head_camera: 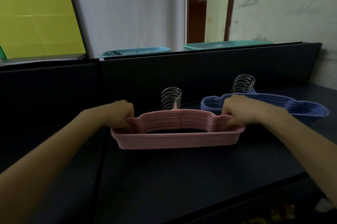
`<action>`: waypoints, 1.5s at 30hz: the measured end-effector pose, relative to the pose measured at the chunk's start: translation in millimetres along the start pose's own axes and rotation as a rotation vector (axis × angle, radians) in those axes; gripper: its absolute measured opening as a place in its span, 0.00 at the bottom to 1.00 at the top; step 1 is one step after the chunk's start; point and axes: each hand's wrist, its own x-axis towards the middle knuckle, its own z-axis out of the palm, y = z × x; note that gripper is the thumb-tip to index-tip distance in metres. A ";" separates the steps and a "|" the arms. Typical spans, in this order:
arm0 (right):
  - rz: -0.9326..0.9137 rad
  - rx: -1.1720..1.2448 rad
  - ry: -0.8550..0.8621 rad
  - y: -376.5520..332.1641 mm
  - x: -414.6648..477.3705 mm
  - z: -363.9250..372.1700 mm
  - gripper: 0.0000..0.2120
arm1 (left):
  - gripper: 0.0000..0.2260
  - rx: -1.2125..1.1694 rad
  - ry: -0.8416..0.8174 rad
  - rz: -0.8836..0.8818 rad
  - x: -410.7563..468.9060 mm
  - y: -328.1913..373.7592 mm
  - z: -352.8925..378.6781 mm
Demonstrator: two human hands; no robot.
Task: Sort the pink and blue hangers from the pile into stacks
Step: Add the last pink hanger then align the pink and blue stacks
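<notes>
— While both arms reach in, what's nearest?
— The pink stack, flat on the dark table. The left hand grips its left end, the right hand its right end.
— And beyond?
— Its hooks, then the blue stack just behind to the right. Two baskets sit past the partition.

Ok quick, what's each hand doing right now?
Left hand: closed, gripping the left end of the pink hanger stack.
Right hand: closed, gripping the right end of the same stack.
</notes>
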 end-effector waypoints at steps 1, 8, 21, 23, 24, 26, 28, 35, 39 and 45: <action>0.012 0.001 -0.016 -1.5 0.8 -0.2 0.12 | 0.11 0.011 -0.007 -0.011 0.7 0.6 0.5; 0.076 -0.059 0.017 -9.1 16.8 14.5 0.14 | 0.11 0.063 -0.018 -0.006 4.9 -1.4 2.2; -0.001 0.073 -0.059 -4.1 8.3 4.8 0.09 | 0.06 0.010 -0.073 0.018 -0.5 0.3 -3.3; -0.038 0.178 -0.011 1.0 -4.2 1.1 0.04 | 0.09 -0.027 -0.068 0.042 -8.2 -2.5 -10.6; -0.051 0.235 0.022 4.9 -12.7 -0.8 0.03 | 0.11 -0.037 -0.055 0.055 -12.9 -4.2 -15.4; -0.059 0.354 0.111 15.5 -29.8 -3.0 0.09 | 0.12 -0.054 0.021 0.071 -22.5 -4.7 -25.7; -0.054 0.477 0.245 29.2 -45.8 -1.4 0.13 | 0.10 -0.059 0.228 0.063 -29.1 3.0 -33.0; -0.011 0.584 0.570 94.5 -78.5 20.8 0.12 | 0.09 -0.292 0.718 0.228 -13.1 80.5 -47.5; 0.024 0.483 0.564 140.5 -84.3 39.0 0.27 | 0.12 -0.322 0.630 0.220 25.1 128.1 -45.5; 0.059 0.600 0.479 208.1 -85.6 69.8 0.47 | 0.16 -0.266 0.351 -0.031 86.6 173.1 -45.8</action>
